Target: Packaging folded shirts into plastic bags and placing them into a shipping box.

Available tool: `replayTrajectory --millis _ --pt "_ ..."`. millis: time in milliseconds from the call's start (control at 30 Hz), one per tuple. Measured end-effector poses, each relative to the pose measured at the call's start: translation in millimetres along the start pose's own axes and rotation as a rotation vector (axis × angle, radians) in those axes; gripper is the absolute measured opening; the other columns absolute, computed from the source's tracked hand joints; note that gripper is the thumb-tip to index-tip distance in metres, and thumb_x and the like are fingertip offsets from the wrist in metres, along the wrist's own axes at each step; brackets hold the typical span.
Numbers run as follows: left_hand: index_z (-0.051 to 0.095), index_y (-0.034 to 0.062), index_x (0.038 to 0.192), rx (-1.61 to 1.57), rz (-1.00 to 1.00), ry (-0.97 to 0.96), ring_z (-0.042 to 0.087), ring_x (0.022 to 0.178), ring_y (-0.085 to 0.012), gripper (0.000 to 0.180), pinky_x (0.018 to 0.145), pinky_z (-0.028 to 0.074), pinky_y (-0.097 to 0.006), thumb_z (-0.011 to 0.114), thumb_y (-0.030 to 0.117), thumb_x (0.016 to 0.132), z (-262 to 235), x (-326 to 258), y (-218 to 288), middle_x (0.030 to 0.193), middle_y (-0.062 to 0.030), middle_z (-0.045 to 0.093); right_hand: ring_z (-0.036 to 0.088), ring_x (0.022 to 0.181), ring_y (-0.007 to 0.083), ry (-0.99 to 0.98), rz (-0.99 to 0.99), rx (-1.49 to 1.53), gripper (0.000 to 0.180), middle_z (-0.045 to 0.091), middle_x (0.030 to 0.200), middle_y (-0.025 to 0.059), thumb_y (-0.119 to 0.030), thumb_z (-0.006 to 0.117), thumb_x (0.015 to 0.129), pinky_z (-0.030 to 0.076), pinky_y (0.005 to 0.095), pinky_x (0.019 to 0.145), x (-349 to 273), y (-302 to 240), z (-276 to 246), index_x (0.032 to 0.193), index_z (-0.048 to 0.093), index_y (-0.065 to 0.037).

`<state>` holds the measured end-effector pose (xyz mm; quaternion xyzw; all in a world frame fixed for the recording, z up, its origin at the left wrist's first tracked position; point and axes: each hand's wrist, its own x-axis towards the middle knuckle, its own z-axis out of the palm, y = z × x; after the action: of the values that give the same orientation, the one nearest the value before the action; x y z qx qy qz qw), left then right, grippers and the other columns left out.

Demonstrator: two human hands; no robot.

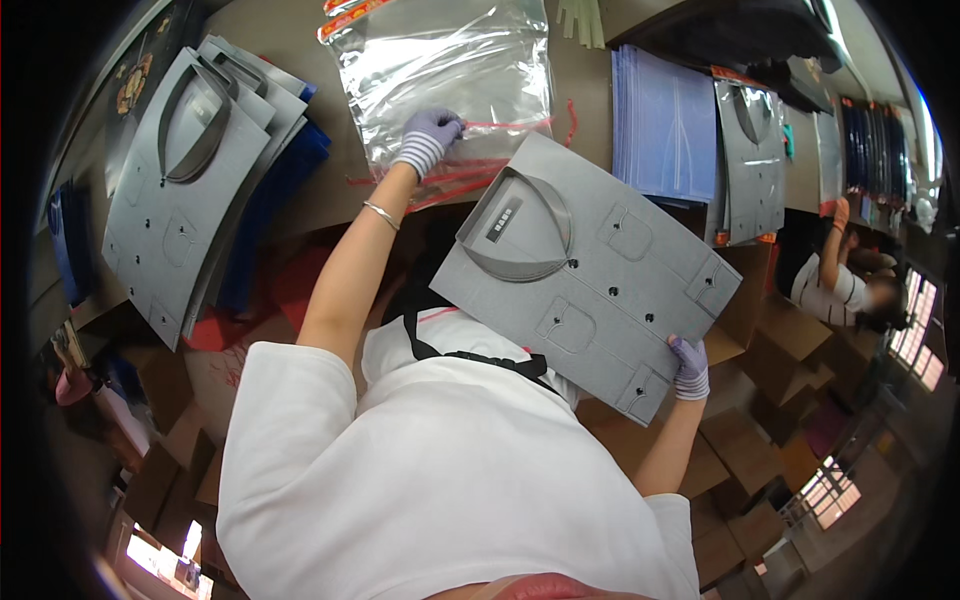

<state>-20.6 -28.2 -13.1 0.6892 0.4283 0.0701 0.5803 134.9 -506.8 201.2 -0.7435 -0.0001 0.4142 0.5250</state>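
My right hand [690, 368], in a lilac glove with a striped cuff, grips the lower right corner of a flat folded grey shirt [610, 255]. The shirt is tilted in front of my body, its stiff collar toward the left, with dark buttons and pocket outlines showing. My left hand [433, 140], gloved alike, is closed at the near end of a stack of clear plastic bags [440, 70] on the table. Its fingertips pinch the red-edged opening of the top bag. Part of that edge lies close to the shirt's upper corner.
More folded grey shirts [195, 150] stand stacked at the left, over dark blue pieces. To the right are a pile of bluish sheets [662, 125] and a bagged grey shirt [752, 165]. Cardboard boxes [740, 455] fill the floor behind. Another person [835, 280] works at far right.
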Motion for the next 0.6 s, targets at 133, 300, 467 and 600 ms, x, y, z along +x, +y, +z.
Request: replayTrajectory --millis 133,300,467,600 --pt "0.066 0.0047 0.078 0.095 -0.008 -0.035 0.058 0.055 -0.0113 0.019 0.057 0.047 -0.026 0.06 0.022 0.077 -2.9 0.5 9.0 0.063 -0.0052 0.063 0.054 0.09 0.0195 -0.001 -0.049 -0.152 0.042 0.058 0.1 0.0089 -0.017 0.063 0.071 0.043 0.0297 0.079 6.1 20.4 -4.3 0.106 0.053 0.004" --pt "0.065 0.0032 0.081 -0.002 0.102 0.2 0.058 0.056 -0.0124 0.015 0.058 0.047 -0.024 0.061 0.017 0.077 -10.9 -15.4 40.0 0.065 -0.0066 0.063 0.052 0.082 0.0142 -0.171 -0.068 -0.158 0.041 0.057 0.092 0.0052 -0.023 0.063 0.069 0.042 0.0264 0.074 46.5 36.0 45.8 0.101 0.055 0.002" --pt "0.062 0.0051 0.084 0.259 0.635 0.417 0.058 0.066 -0.0203 0.01 0.061 0.045 -0.029 0.064 0.012 0.076 -44.9 -57.4 109.4 0.076 -0.0099 0.061 0.053 0.088 0.0171 -0.216 0.076 0.039 0.049 0.056 0.1 0.0082 -0.023 0.067 0.07 0.043 0.029 0.078 44.9 55.5 46.4 0.109 0.052 0.002" --pt "0.055 0.0047 0.079 0.473 0.722 0.242 0.053 0.077 -0.031 0.01 0.069 0.044 -0.038 0.059 0.005 0.07 -43.5 -78.0 91.6 0.078 -0.0114 0.056 0.053 0.088 0.0163 -0.143 -0.006 0.05 0.046 0.057 0.096 0.0072 -0.024 0.065 0.069 0.042 0.0286 0.079 39.0 35.2 59.5 0.104 0.053 0.003"
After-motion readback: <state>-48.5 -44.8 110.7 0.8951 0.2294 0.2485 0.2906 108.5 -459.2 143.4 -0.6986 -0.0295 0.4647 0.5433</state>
